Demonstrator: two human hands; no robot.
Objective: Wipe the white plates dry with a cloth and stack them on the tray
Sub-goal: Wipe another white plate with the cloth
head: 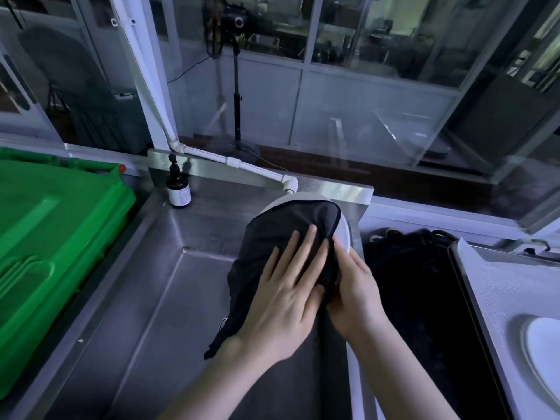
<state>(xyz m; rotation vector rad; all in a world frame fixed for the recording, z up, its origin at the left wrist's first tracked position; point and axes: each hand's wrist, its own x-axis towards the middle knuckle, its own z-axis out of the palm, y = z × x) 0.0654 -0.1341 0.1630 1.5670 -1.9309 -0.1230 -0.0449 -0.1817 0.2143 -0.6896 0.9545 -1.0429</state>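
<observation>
White plate (pixel 345 231) is held tilted above the steel sink (pixel 145 292) in the middle of the frame, nearly all of it hidden under a dark cloth (pixel 281 237); only a white strip of rim shows at its top and right edge. The left hand (pixel 288 295) lies flat on the cloth with its fingers straight and spread, pressing the fabric against the plate's face. Just beside it, the right hand (pixel 356 294) clasps the plate's right edge, thumb on top over bunched cloth and the other fingers wrapped out of sight behind. A loose end of cloth hangs down below the left wrist. At the right edge of the frame sits the tray (pixel 509 286), with a second plate (pixel 544 344) lying in it at lower right. A green crate (pixel 45 237) fills the left side, and a brown pump bottle (pixel 178 187) stands on the sink's back ledge below a white pipe (pixel 212 156).
</observation>
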